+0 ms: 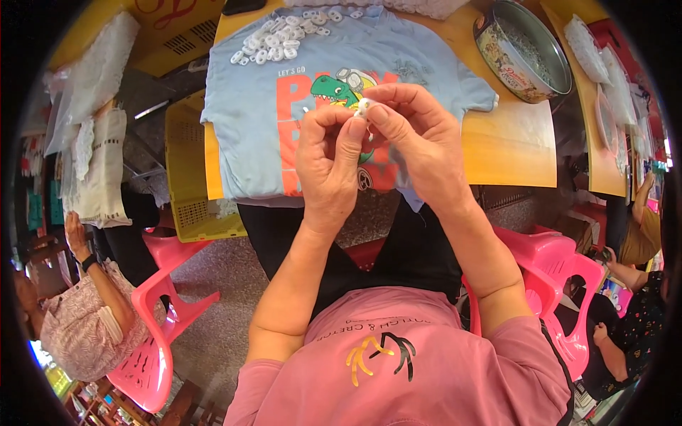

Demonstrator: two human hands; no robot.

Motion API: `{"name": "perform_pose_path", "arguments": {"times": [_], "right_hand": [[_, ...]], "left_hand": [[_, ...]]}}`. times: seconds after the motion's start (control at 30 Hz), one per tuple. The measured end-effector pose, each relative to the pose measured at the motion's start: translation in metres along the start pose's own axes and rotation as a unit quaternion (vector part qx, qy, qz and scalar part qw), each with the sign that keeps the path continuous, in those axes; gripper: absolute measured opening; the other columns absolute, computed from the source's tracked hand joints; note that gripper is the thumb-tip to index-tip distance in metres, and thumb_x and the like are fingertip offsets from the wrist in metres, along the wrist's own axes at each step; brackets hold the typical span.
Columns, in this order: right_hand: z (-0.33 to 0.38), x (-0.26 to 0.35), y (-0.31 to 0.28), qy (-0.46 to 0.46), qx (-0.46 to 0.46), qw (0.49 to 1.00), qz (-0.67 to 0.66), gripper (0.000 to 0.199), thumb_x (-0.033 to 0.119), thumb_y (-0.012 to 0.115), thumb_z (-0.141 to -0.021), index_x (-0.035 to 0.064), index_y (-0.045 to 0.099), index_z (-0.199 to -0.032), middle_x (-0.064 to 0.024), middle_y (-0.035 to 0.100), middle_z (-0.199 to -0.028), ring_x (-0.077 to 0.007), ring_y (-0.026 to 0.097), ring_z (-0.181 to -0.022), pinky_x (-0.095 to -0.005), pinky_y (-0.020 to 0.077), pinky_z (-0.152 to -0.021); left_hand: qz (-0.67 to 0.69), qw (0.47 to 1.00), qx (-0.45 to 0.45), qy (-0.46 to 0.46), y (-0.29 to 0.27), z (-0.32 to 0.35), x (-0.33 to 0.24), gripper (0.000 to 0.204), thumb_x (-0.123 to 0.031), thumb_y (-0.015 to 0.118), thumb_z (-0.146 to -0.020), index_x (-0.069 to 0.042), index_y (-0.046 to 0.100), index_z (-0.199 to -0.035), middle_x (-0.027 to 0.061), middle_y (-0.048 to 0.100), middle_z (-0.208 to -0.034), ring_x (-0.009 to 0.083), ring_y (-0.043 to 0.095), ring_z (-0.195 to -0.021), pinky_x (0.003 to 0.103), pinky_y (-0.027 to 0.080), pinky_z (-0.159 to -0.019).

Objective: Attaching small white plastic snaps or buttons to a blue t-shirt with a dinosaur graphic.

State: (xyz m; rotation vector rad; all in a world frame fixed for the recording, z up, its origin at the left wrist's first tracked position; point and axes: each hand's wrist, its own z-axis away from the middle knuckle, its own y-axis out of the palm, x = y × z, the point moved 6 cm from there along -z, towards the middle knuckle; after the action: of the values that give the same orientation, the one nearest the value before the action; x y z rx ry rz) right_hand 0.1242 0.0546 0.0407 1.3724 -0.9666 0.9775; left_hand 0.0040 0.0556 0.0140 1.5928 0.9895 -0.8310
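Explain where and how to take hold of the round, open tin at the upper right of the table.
Probably by the outer wall of the tin, coming in from its left and right sides with palms flat and keeping it level: it is wide and round, no handle shows, and its open top exposes small loose bits inside.

Pink plastic chairs (158,376) stand on a speckled grey floor (220,305) — to left and right. A yellow tabletop (508,153) lies ahead, another table (602,170) beyond its right edge.
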Motion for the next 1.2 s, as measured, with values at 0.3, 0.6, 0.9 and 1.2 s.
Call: {"name": "perform_pose_path", "arguments": {"times": [0.3, 0.6, 0.9, 1.2], "right_hand": [[0.000, 0.000, 0.006, -0.032, -0.014, 0.999, -0.029, 0.022, 0.008, 0.061, -0.095, -0.0019, 0.062, -0.114, -0.0056, 0.065, -0.106, -0.0112, 0.062, -0.092, -0.0261, 0.0520, -0.083], [-0.002, 0.001, 0.005, 0.001, 0.014, 0.999, -0.047, 0.025, 0.010, 0.061, -0.095, -0.0016, 0.064, -0.116, -0.0048, 0.066, -0.096, -0.0106, 0.062, -0.086, -0.0250, 0.0512, -0.076], [0.000, 0.001, 0.009, 0.071, 0.047, 0.991, -0.106, 0.020, 0.010, 0.063, -0.094, -0.0011, 0.065, -0.110, -0.0055, 0.066, -0.098, -0.0120, 0.062, -0.089, -0.0264, 0.0519, -0.077], [0.003, 0.003, 0.011, 0.065, 0.081, 0.987, -0.124, 0.017, 0.009, 0.064, -0.093, 0.0000, 0.065, -0.108, -0.0060, 0.065, -0.100, -0.0119, 0.061, -0.092, -0.0271, 0.0514, -0.080]], "left_hand": [[0.012, 0.997, -0.017, 0.068, 0.005, -0.002, -0.007, 0.012, -0.009, 0.058, -0.098, -0.005, 0.049, -0.105, 0.0011, 0.056, -0.093, 0.0058, 0.052, -0.075, 0.020, 0.044, -0.065], [0.060, 0.995, -0.015, 0.080, 0.001, -0.002, -0.004, 0.023, -0.012, 0.061, -0.096, -0.004, 0.048, -0.113, 0.0043, 0.054, -0.109, 0.0094, 0.055, -0.088, 0.023, 0.048, -0.075], [0.020, 0.996, 0.063, 0.053, 0.006, -0.003, -0.008, 0.051, -0.030, 0.058, -0.098, 0.001, 0.047, -0.136, 0.0130, 0.057, -0.131, 0.0154, 0.057, -0.108, 0.026, 0.048, -0.087], [0.040, 0.995, 0.069, 0.052, 0.002, 0.001, -0.012, 0.047, -0.027, 0.062, -0.095, 0.002, 0.052, -0.131, 0.0100, 0.061, -0.125, 0.0117, 0.059, -0.101, 0.024, 0.050, -0.082]]}}
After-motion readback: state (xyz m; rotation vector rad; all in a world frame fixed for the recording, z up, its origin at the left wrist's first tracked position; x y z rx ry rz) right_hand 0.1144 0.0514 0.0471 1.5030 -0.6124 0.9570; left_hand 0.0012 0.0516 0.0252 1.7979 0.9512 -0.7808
